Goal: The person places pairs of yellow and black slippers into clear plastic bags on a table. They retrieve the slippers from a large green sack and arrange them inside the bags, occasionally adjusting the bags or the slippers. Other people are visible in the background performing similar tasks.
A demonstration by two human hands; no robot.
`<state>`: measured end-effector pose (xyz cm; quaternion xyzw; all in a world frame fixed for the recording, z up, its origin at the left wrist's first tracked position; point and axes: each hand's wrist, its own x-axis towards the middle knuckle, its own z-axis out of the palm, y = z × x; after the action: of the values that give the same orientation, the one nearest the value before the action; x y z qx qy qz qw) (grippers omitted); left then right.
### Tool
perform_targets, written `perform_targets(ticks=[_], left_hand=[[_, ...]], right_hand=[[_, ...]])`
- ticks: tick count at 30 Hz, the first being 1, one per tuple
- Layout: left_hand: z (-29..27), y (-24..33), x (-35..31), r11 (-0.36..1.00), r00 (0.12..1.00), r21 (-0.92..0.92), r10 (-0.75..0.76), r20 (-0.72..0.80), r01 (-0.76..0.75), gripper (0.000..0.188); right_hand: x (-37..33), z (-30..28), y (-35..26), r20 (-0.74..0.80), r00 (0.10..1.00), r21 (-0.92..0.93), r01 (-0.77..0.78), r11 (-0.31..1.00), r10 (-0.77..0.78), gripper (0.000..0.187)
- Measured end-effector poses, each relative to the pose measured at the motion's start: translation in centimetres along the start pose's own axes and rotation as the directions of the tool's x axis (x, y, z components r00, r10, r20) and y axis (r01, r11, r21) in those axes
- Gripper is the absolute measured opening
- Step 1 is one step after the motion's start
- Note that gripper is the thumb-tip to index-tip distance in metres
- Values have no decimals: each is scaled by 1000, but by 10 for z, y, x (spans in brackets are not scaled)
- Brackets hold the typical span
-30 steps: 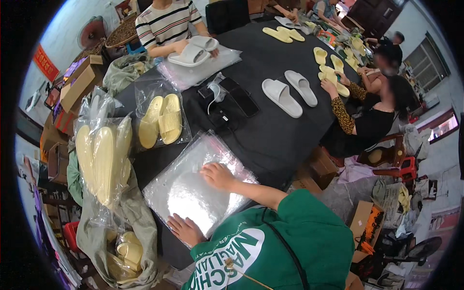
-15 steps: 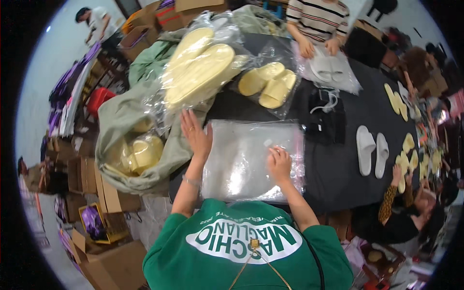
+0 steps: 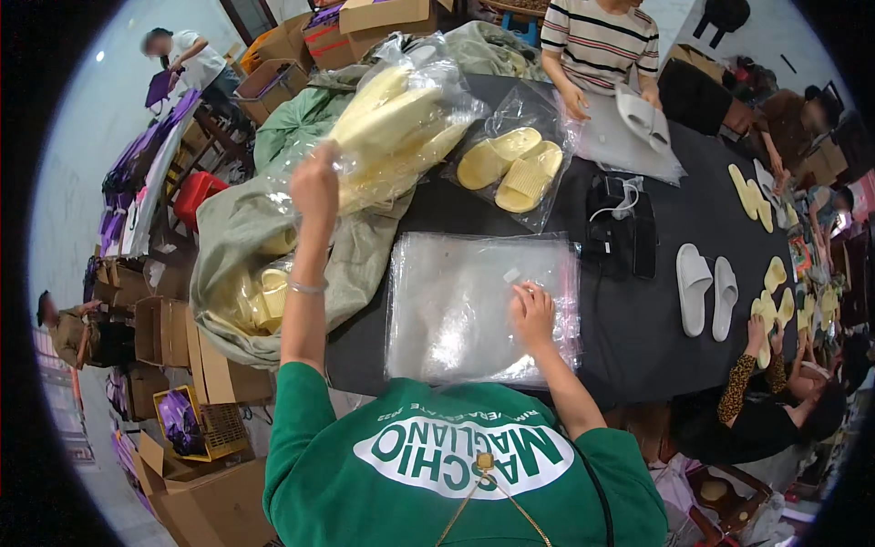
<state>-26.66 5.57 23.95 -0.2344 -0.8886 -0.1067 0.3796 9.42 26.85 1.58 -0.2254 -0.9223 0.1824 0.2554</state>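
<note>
My left hand (image 3: 315,182) is closed on the near left edge of a clear plastic bag of pale yellow slippers (image 3: 387,137), at the far left of the table. My right hand (image 3: 533,314) lies, fingers stretched, on a flat stack of clear plastic bags (image 3: 447,292) in front of me, beside a small white tag (image 3: 512,275). Below my left arm, an olive sack (image 3: 351,264) holds more bagged yellow slippers (image 3: 273,292). Past the stack, a pair of yellow slippers (image 3: 529,173) rests on another clear bag.
A black box with a white cable (image 3: 629,219) sits right of the stack. White slippers (image 3: 693,287) lie further right on the black tabletop (image 3: 620,337). Across the table a person (image 3: 602,46) holds a white slipper (image 3: 643,117). Cardboard boxes (image 3: 210,492) stand at left.
My left hand has left the stack's edge, moved away from me and taken hold of the bagged yellow slippers, which tilt. The person opposite has lifted a white slipper.
</note>
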Motion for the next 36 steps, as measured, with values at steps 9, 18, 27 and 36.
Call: perform_targets(ticks=[9,18,27,36], left_hand=[[-115,21,42,607,963,-750,-213,167,264,23],[-59,84,-126,-229,665,-680,-150,732,696,31],[-104,122,-254,-218,447,-395,313,838,893,62],[-111,80,-230,722,117,-319,316,942,614,31]], right_hand=[[8,-5,-4,196,976,184,-131,974,95,45],[38,-76,-71,491,833,871,-462,-168,256,61],[64,-98,-21,370,875,929,-358,-96,312,55],[-3,-82,36,96,876,412,-467,782,473,34]])
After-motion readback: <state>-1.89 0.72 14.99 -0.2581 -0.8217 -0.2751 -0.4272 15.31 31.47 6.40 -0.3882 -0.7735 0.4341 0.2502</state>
